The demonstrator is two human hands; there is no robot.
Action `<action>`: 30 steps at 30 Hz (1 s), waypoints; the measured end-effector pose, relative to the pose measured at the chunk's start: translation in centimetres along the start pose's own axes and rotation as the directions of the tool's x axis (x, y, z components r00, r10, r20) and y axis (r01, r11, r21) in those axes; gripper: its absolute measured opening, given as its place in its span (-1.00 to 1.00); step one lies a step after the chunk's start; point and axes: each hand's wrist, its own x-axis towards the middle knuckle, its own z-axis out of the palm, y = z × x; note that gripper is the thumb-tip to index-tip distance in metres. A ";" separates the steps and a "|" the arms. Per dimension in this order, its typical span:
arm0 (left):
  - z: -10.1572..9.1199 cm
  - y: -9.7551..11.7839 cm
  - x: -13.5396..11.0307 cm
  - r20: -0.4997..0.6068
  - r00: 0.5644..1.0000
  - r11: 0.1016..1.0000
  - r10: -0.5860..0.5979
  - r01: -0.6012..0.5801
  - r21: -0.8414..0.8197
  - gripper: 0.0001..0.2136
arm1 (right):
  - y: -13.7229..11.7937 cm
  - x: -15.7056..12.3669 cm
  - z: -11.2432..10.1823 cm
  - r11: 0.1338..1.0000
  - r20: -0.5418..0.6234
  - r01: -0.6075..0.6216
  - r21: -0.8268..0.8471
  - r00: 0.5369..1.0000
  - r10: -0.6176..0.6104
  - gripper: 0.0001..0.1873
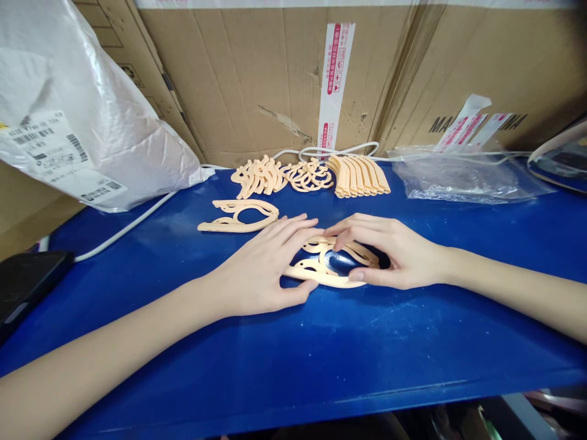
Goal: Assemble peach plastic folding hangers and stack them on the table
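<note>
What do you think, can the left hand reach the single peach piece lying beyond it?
Probably yes. The single peach piece lies flat just beyond the left hand, with only bare blue table between them. That hand is resting on another piece, though.

- I see a pale peach scrolled plastic cut-out (316,276).
- Deep blue smooth tabletop (321,354).
- Brown cardboard box (238,73), white tape strip (335,79) printed red.
</note>
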 end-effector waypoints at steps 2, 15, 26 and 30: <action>0.1 0.0 0.1 0.003 1.000 1.000 -0.018 0.018 -0.010 -0.39 | 0.0 0.1 0.0 1.000 0.041 0.018 -0.007 0.999 -0.018 -0.56; 0.1 -0.2 0.0 -0.015 1.000 0.997 0.006 -0.007 -0.079 -0.29 | 0.2 0.1 0.1 0.974 -0.176 -0.226 0.009 0.959 0.224 -0.73; -0.2 -0.2 -0.1 -0.324 0.945 0.997 0.033 -0.011 0.070 -0.37 | -0.2 0.4 -0.3 0.889 -0.189 -0.442 0.119 0.869 0.458 -0.55; -0.2 -0.1 -0.1 -0.337 0.939 0.990 0.065 -0.017 0.141 -0.35 | -0.8 0.6 -0.1 0.715 -0.080 -0.508 0.480 0.786 0.613 -0.52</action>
